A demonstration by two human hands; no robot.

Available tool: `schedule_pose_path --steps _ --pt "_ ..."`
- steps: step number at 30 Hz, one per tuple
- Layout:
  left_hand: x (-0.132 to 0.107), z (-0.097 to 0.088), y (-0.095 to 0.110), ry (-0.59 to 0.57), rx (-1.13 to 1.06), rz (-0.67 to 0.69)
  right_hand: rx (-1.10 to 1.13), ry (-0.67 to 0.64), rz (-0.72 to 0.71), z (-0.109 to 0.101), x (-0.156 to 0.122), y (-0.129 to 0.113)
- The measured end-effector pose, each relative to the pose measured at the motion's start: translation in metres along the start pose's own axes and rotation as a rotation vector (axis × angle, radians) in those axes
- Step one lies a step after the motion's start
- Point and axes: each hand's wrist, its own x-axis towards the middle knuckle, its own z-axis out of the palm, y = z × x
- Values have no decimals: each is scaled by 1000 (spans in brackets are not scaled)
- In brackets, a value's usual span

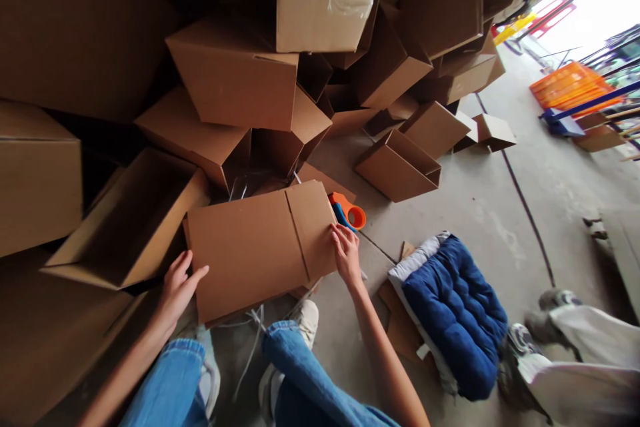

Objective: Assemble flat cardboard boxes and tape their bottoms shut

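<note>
A folded-flat cardboard box [245,250] lies before me above my knees, with a crease running across its right part. My left hand [176,290] is at its left edge, thumb over the front face and fingers at the side. At the right edge, my right hand [346,252] pinches the cardboard between thumb and fingers. Just beyond that hand sits an orange and blue tape dispenser [355,217], partly covered by the cardboard.
Open cardboard boxes [400,163] are piled ahead and to the left. A blue tufted cushion [455,313] rests on cardboard at right. Beside it are another person's shoes and light trousers [575,367]. An orange crate [573,87] stands farther off. White string [255,327] trails near my feet.
</note>
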Motion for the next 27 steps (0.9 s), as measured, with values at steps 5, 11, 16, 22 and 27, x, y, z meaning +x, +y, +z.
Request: schedule_pose_path --steps 5,11,16,22,27 --pt "-5 0 7 -7 -19 -25 88 -14 76 0 1 -5" --pt "-11 -1 14 4 -94 -52 260 -33 226 -8 4 -3" --pt "-13 -1 14 -10 -200 -81 366 -82 294 -19 4 -8" --pt "-7 -2 2 2 -282 -73 486 -75 340 -25 5 -16" --pt "-5 -2 0 30 -319 -60 477 -76 340 -31 7 -22"
